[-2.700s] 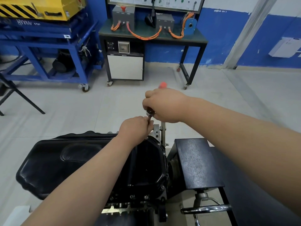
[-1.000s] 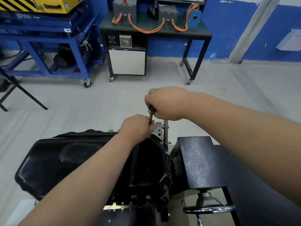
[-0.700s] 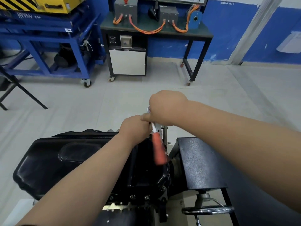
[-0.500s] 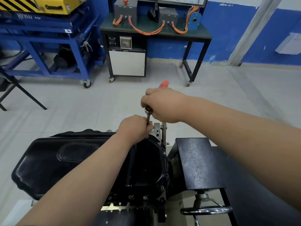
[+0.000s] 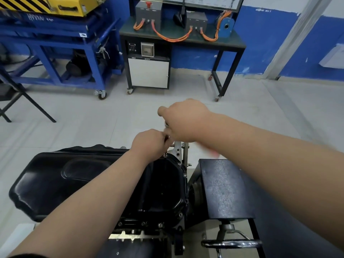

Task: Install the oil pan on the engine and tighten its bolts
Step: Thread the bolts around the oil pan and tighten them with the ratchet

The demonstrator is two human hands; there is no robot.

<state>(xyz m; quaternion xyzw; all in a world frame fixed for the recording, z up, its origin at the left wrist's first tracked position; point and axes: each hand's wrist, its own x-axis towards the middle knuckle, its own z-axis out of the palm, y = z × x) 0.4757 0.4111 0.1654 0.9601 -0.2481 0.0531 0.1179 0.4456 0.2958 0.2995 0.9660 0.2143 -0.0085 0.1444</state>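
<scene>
Just above the centre of the frame the left hand is curled into a loose fist, knuckles up, its fingertips pinched on a small metal piece (most likely the socket end of the wrench, though it is too hidden to be sure) at the far rim of the oil pan. The left forearm runs up from the lower left corner, bare and nearly straight. The right hand sits just above and to the right of the left, touching it, closed around the wrench, of which only a bit of metal shows at the fingers; a pale red blur under the right wrist seems to be its handle, smeared by motion. The right forearm enters from the right edge and crosses the frame on a slant. The black oil pan lies on the engine in the lower left half of the frame, its flange ringed with bolts along the near and right edges. To its right stands a black box of the engine stand, with a chrome handle below it near the bottom edge. Farther off, across the pale tiled floor, a black bench with orange cables fills the upper centre, and a blue cart carrying a yellow unit takes the upper left.
</scene>
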